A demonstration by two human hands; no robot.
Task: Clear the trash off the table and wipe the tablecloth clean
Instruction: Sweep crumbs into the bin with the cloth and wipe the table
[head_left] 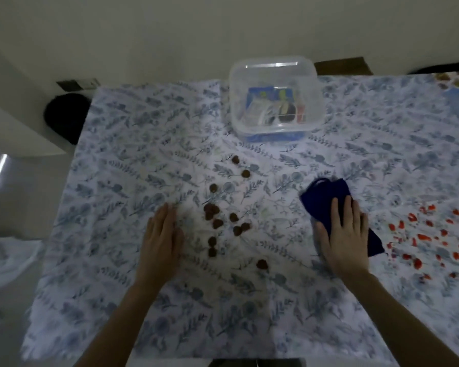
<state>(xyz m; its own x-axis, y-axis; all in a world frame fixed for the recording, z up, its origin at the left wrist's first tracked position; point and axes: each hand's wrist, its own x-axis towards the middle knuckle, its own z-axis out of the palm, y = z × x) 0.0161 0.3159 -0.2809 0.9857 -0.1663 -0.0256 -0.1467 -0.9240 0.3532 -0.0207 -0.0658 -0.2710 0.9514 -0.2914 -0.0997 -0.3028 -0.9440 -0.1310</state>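
A white tablecloth (143, 160) with a blue leaf print covers the table. Several small brown pellets (217, 223) lie scattered across its middle. Several small red bits (421, 238) are strewn at the right. My right hand (346, 231) presses flat on a dark blue cloth (326, 193), fingers together, between the two scatters. My left hand (163, 237) rests flat on the tablecloth just left of the brown pellets, holding nothing.
A clear plastic box (276, 96) with wrappers and packets inside stands at the back centre. More small bits (451, 79) sit at the far right corner. A dark round object (64, 116) is off the table's left edge, and white fabric (8, 258) lies lower left.
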